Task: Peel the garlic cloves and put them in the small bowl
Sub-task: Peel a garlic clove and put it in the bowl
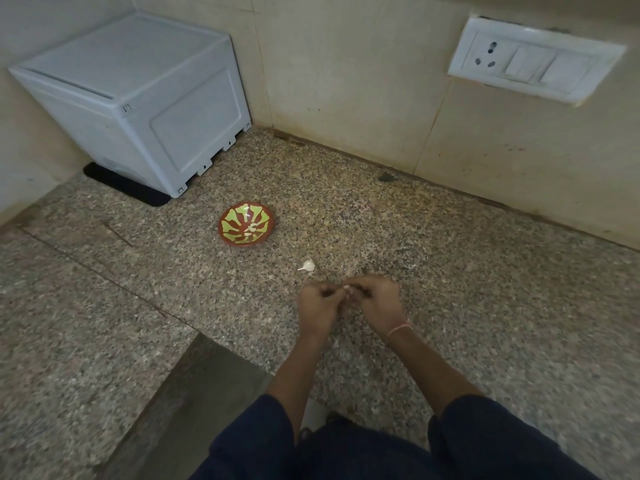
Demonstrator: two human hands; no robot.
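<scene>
My left hand and my right hand meet over the granite counter, fingers curled, pinching a small white garlic clove between them; most of the clove is hidden by my fingers. One unpeeled garlic clove lies on the counter just beyond my hands. Farther back to the left stands the small bowl, red-brown with a yellow-green pattern, holding a couple of pale peeled cloves.
A white plastic box on a black mat fills the back left corner. Tiled wall with a socket and switch plate runs behind. The counter drops to a lower ledge at front left. Bits of skin lie right of my hands.
</scene>
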